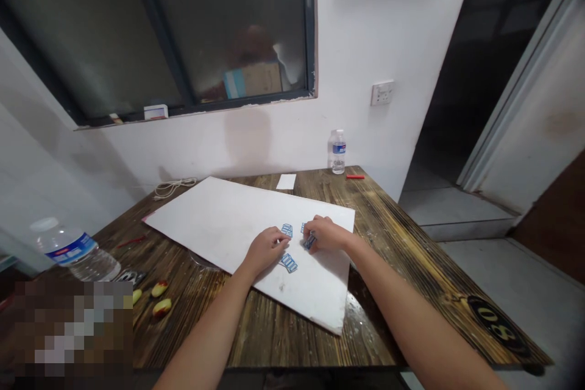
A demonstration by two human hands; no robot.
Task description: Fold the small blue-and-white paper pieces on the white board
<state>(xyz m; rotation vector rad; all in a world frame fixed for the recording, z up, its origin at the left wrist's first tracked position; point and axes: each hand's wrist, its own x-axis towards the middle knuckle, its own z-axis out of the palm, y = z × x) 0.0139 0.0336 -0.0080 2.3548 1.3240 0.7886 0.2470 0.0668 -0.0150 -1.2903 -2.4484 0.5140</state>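
Note:
Small flat blue-and-white striped pieces lie on a white board. My left hand rests on the board with its fingers closed in a pinch. Just beyond its fingertips is one striped piece, and a second blue-and-white piece lies to their lower right. Whatever the left fingers hold, if anything, is too small to make out. My right hand curls over a blue-and-white striped piece, its fingers closed on it. Another striped piece is partly hidden behind that hand.
On the wooden table stand a large water bottle at left and a small bottle by the wall. Red-and-green fruits, a white cable, a paper piece and a red stick surround the board.

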